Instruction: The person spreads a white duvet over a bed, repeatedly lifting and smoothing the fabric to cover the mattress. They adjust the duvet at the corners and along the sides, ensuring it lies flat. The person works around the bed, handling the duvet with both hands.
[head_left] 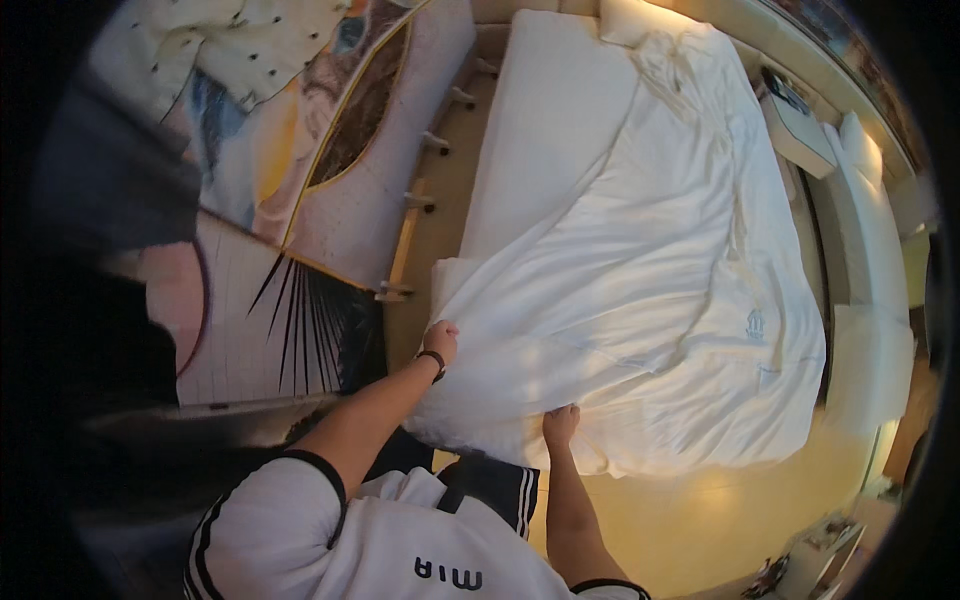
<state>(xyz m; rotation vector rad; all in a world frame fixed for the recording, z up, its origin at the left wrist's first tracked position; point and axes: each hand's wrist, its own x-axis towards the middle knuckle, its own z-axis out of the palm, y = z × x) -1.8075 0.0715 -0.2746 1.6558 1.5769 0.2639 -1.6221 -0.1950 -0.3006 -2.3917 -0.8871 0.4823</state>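
Note:
A rumpled white duvet (pixel 640 270) lies slantwise over the bed, pulled into long diagonal folds. My left hand (pixel 441 341), with a dark band at the wrist, is closed on its edge near the bed's left foot corner. Farther right along the foot end, my right hand (pixel 561 425) also grips the duvet. Between the two hands the cloth hangs over the end of the bed. At the upper left of the bed the flat white sheet (pixel 560 110) shows uncovered. My fingertips are partly hidden in the cloth.
A pillow (pixel 640 20) rests at the bed's head. Left of the bed stands a patterned panel (pixel 350 190) with small wheeled feet along its edge. On the right are a white bedside cabinet (pixel 800 135) and a second narrow white bed (pixel 870 270). Yellowish floor (pixel 680 520) lies near me.

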